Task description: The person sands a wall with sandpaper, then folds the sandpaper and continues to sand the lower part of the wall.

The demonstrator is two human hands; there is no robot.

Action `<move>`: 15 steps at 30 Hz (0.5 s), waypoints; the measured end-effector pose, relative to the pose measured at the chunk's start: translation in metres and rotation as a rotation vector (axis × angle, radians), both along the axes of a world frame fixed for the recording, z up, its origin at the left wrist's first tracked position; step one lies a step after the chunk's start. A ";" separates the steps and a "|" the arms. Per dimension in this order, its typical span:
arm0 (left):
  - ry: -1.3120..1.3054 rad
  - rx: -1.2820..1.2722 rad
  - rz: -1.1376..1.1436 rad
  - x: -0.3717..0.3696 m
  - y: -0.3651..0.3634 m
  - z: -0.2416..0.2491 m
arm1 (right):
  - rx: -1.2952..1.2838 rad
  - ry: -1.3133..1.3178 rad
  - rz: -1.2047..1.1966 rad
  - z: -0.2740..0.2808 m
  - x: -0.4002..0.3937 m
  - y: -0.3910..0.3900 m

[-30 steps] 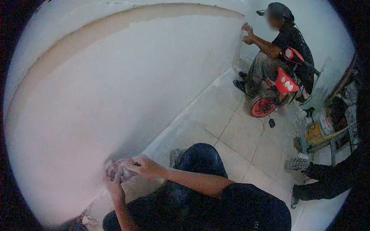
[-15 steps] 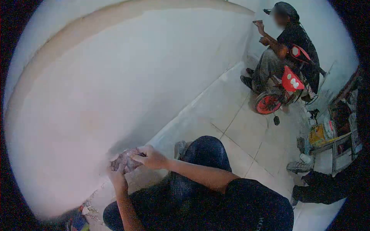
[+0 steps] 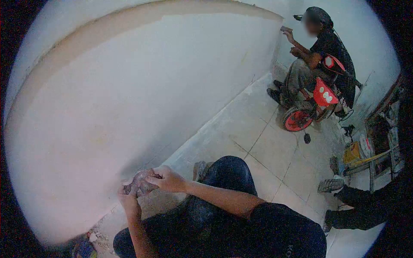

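Note:
Between my two hands is a crumpled, dark brownish-pink piece of thin sheet, held low in front of the white wall. My left hand grips it from below on the left, with the thumb pressed on its face. From the right, my right hand pinches its upper edge between thumb and fingers. Parts of the sheet are hidden behind my fingers. My bent knee rises to the right of my hands.
A person crouches at the far corner, a small flat block in a hand raised to the wall. Close by stands a child's bicycle with red wheels. Another person's legs and a cluttered metal frame are at right. Rubble lies lower left.
My hands keep hold of the crumpled sheet, its visible shape slightly altered as the fingers shift. The view has tilted a little. The far person's hand stays raised with the block.

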State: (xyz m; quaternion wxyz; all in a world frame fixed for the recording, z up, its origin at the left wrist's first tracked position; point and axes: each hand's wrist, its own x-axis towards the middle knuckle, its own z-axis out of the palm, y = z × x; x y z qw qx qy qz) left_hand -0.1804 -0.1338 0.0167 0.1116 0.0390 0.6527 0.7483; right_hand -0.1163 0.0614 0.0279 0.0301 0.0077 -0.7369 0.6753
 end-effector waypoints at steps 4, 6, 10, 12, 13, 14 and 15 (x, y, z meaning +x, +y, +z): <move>-0.033 0.001 -0.024 -0.002 -0.001 0.002 | 0.043 0.080 -0.019 -0.008 -0.004 0.000; -0.030 -0.024 -0.016 -0.002 -0.001 0.001 | 0.049 0.120 -0.030 -0.009 -0.003 -0.001; -0.001 -0.067 -0.018 -0.002 0.000 0.002 | -0.026 0.110 -0.036 -0.007 -0.001 -0.001; -0.014 -0.080 -0.009 0.000 0.002 0.004 | -0.022 0.130 -0.023 -0.009 -0.001 0.000; 0.005 -0.050 -0.021 0.000 0.003 0.002 | -0.010 0.103 -0.021 -0.011 -0.001 0.001; 0.022 -0.021 -0.033 0.000 0.003 0.001 | 0.002 0.076 -0.019 -0.014 -0.002 0.002; 0.021 -0.021 -0.032 0.000 0.004 0.003 | 0.002 0.074 -0.019 -0.007 0.000 0.002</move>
